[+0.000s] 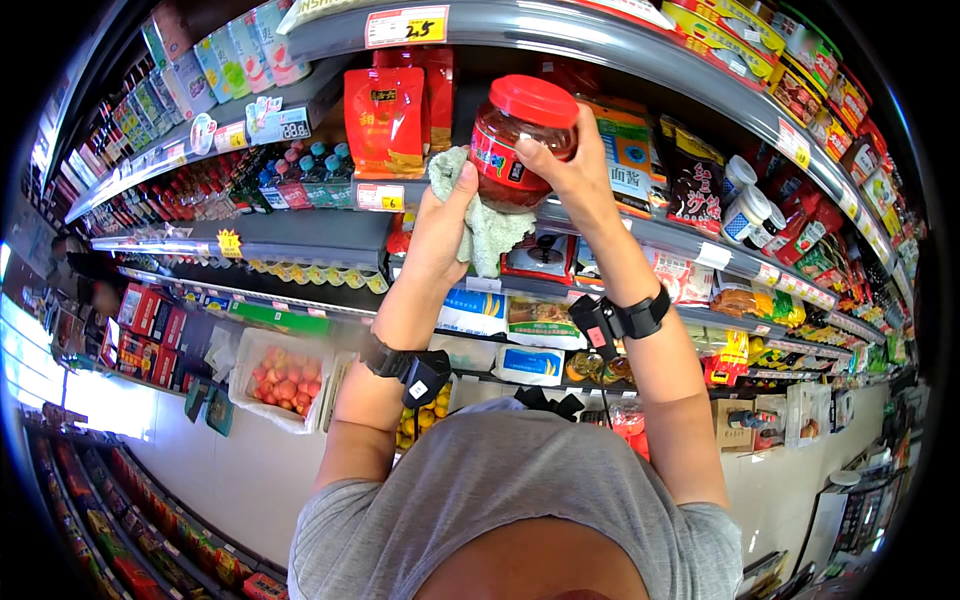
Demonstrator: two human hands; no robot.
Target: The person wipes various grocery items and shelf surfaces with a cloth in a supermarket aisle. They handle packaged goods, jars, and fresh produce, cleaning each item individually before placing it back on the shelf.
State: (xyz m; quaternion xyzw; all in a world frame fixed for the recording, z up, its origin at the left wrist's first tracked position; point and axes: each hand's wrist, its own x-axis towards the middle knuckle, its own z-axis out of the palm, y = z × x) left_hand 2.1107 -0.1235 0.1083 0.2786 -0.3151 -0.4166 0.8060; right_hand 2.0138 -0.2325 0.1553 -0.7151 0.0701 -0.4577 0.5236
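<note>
A jar with a red lid (517, 142) and dark red contents is held up before the shelves, slightly tilted. My right hand (566, 154) grips it from the right, with the fingers partly hidden behind it. My left hand (448, 217) holds a pale green cloth (491, 232) against the jar's lower left side; the cloth hangs below the jar. Behind the jar, to its left, a red foil pouch (386, 124) stands upright on the shelf. Dark packets of red bean paste (690, 176) stand to the right of my right hand.
Curved metal shelf edges (637, 41) with price tags run above and below my hands. Small bottles (326, 176) line the left shelf. White-lidded jars (745, 214) stand at right. Lower left, a lined crate (244, 367) holds reddish fruit. A person's arm (105, 296) shows at far left.
</note>
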